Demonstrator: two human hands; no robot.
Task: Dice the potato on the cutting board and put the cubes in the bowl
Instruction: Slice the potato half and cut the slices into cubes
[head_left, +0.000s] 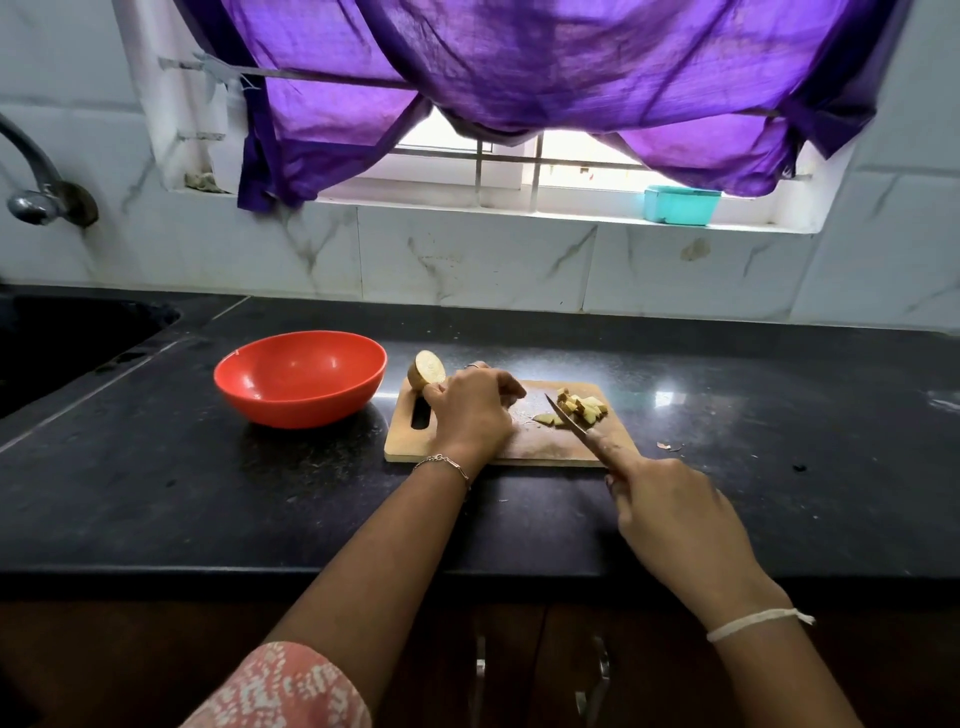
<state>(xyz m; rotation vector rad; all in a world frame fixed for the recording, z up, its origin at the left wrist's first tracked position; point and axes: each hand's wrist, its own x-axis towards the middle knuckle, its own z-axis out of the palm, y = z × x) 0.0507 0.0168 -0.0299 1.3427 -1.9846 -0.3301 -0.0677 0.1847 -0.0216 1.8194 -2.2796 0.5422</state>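
Note:
A wooden cutting board (540, 447) lies on the black counter. At its far left corner my left hand (470, 410) grips a potato half (427, 370), cut face showing, lifted off the board. My right hand (670, 514) holds a knife (567, 415) whose blade slants over the board's right part, tip pointing up and left. Beside the blade sits a small pile of potato cubes (583, 406), with a couple of pieces (545, 419) just left of it. The red bowl (301, 379) stands left of the board and has nothing in it.
A dark sink (67, 343) is set into the counter at far left, with a tap (36, 187) on the wall above. A teal box (681, 204) rests on the window sill under a purple curtain. A scrap of peel (666, 446) lies right of the board.

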